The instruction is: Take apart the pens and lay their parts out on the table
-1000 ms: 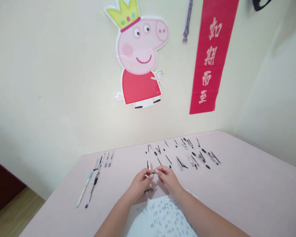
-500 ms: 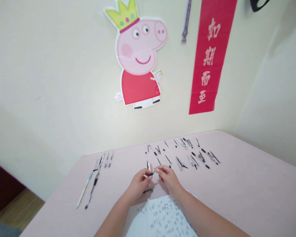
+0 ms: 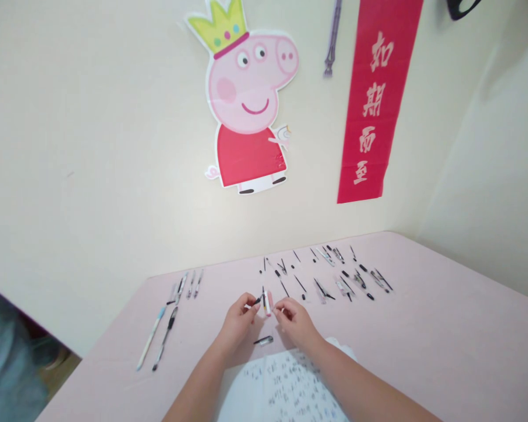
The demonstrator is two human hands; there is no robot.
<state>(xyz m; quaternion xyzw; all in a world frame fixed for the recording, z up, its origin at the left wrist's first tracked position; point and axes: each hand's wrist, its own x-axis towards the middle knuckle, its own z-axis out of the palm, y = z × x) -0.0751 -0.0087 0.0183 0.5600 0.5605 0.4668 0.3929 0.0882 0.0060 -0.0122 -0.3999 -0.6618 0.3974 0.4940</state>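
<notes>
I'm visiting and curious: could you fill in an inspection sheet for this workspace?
Surface: flat, pale pink tabletop.
Job's things: small dark pen part in the left hand; slim pink-and-white piece lying between the hands; short black-and-clear pen piece just beyond the white handwritten paper.
Clutter: long white-and-blue pen, long black-and-clear pen; scattered dark pen parts towards the far side.
Grips: left pinches the pen part; right hand has thumb and fingers together, contents unclear.
Cables: nothing seen.
Surroundings: cream wall with pink cartoon pig cutout and red banner with white characters; blurred grey-blue shape lower left.
</notes>
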